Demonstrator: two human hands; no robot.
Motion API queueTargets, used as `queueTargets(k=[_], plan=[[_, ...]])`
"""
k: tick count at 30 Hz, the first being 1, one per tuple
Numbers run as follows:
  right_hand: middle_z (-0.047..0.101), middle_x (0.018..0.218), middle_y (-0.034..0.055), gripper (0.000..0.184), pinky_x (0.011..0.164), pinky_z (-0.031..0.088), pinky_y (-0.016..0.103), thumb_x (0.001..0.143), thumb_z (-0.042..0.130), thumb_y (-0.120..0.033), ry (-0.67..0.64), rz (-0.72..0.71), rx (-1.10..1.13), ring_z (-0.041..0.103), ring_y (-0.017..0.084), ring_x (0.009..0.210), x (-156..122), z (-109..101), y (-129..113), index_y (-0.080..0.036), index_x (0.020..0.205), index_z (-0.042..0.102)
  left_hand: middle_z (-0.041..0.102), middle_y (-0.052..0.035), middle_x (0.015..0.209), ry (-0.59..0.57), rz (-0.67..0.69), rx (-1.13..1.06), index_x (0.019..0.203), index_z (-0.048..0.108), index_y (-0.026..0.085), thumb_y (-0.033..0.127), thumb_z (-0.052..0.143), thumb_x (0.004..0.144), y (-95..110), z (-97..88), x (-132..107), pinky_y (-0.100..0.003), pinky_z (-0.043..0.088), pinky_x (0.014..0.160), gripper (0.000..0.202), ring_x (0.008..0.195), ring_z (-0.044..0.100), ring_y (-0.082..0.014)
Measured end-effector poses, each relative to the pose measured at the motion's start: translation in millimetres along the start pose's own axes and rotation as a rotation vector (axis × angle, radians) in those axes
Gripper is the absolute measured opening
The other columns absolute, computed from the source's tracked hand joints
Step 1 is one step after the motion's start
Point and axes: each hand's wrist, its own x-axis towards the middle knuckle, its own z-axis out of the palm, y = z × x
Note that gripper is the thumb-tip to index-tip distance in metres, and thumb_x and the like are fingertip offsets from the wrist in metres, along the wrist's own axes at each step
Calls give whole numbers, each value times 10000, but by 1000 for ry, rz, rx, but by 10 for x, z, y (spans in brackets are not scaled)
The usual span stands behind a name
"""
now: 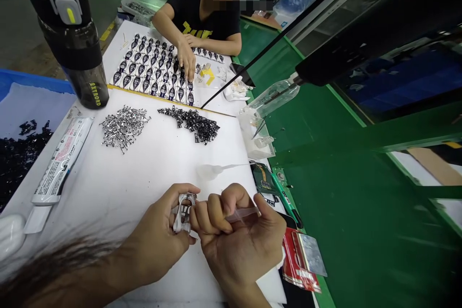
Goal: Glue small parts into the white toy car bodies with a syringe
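Note:
My left hand (pixel 162 236) is closed on a small white and silver frame-like part (pixel 183 212) with dark openings, held upright between thumb and fingers. Beside it, my right hand (pixel 240 240) is palm up with curled fingers. A translucent, tapered plastic piece (pixel 242 213) is caught between its fingers and thumb; its far end is hidden in the hand. The little-finger side of the right hand touches or nearly touches the part. Just beyond the hands is a pale translucent teardrop-shaped thing (pixel 209 172) with a thin tip pointing right.
Silver pins (pixel 123 127) and small black pieces (pixel 197 125) lie in piles on the white table (pixel 159 163). A dark bottle (pixel 81 53) and white tube (pixel 64 161) stand left. Across, a co-worker's hand (pixel 186 60) touches rows of black-and-white parts (pixel 144 70). A green cutter (pixel 285 197) lies right.

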Motion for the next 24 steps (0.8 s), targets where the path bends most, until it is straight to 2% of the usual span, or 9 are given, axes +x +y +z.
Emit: queueTargets(k=[6, 12, 21, 22, 24], plan=[[195, 447, -87, 436, 409, 311, 228, 832, 498, -578, 1, -5, -13, 176, 84, 398, 4, 3, -13, -225, 579, 536, 586, 4, 929, 7, -15, 28, 1233, 530, 266, -38, 540, 659, 5, -5, -5, -301, 501, 762, 650, 783, 523, -140], [201, 449, -88, 447, 410, 307, 232, 840, 488, -581, -1, -2, -24, 177, 84, 398, -8, -7, -21, -222, 577, 516, 593, -1, 956, -5, 8, -21, 1222, 533, 256, -62, 520, 657, -11, -4, 3, -275, 496, 744, 649, 809, 533, -135], [206, 440, -82, 467, 410, 293, 228, 842, 494, -600, -3, -8, -39, 195, 83, 393, -83, 40, 8, -221, 576, 552, 610, 6, 992, -1, 21, -45, 1197, 528, 259, -70, 540, 679, 3, -9, 1, -250, 503, 721, 614, 726, 572, -93], [218, 434, -78, 473, 415, 306, 235, 851, 485, -601, 15, -54, -58, 208, 85, 393, -101, 35, -33, -221, 580, 559, 610, -7, 1047, -1, 16, -51, 1202, 525, 261, -72, 541, 677, 1, -13, 0, -262, 511, 742, 622, 755, 597, -99], [274, 426, -66, 464, 457, 374, 266, 868, 472, -590, 92, -296, -137, 265, 96, 402, -81, -7, -172, -221, 612, 590, 587, -40, 1173, -2, -4, -57, 1217, 517, 267, -75, 536, 672, -2, -22, -1, -303, 527, 798, 644, 862, 653, -138]])
